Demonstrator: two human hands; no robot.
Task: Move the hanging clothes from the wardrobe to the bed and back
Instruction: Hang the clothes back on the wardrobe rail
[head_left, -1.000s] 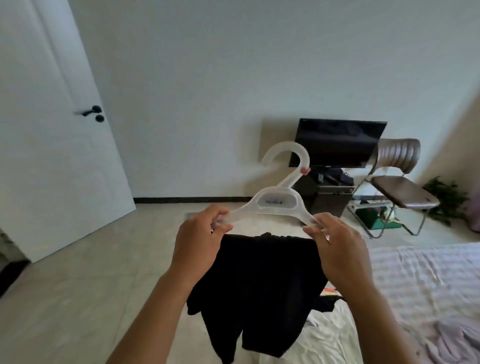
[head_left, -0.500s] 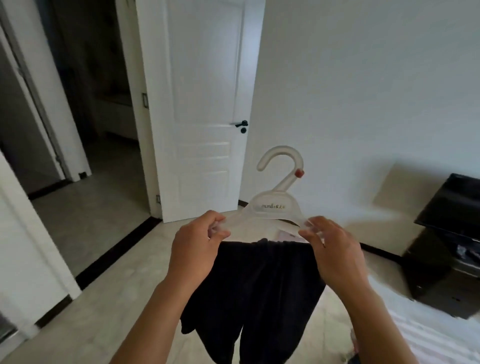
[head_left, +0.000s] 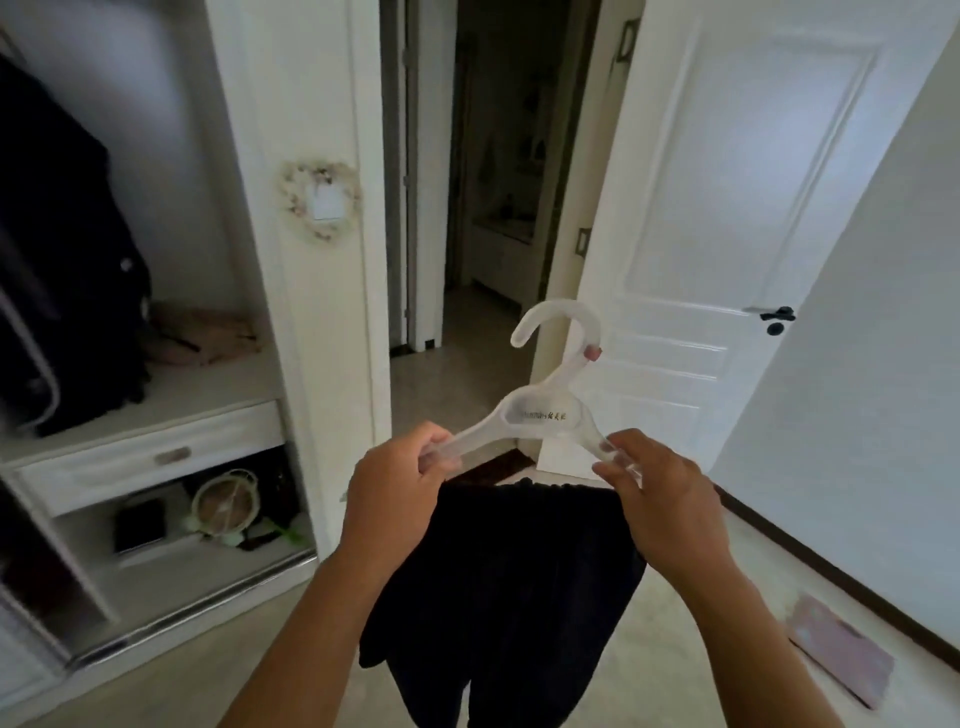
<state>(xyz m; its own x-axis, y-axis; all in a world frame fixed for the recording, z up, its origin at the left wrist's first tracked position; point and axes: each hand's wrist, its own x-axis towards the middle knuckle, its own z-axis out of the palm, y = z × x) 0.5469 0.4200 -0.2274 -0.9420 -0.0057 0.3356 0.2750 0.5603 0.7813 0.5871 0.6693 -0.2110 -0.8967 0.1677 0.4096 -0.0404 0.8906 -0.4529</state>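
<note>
Blurred wardrobe (head_left: 156, 364) left; hands pinch hanger (head_left: 545, 415), garment (head_left: 509, 597) perhaps shorts.

Clear plastic hanger (head_left: 543, 415) sits upright, hook on top. Black garment (head_left: 498, 587) draped under it, hanging limp. Open wardrobe (head_left: 171, 364) off left.

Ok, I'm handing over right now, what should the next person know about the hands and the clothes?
Left hand pinches the left arm of the clear hanger; right hand pinches its right arm.
The black garment hangs from the hanger, in the air.
The open wardrobe is ahead on the left, with dark clothes hanging inside.
Done: garment picked up.
Left: hook it in the wardrobe.
</note>
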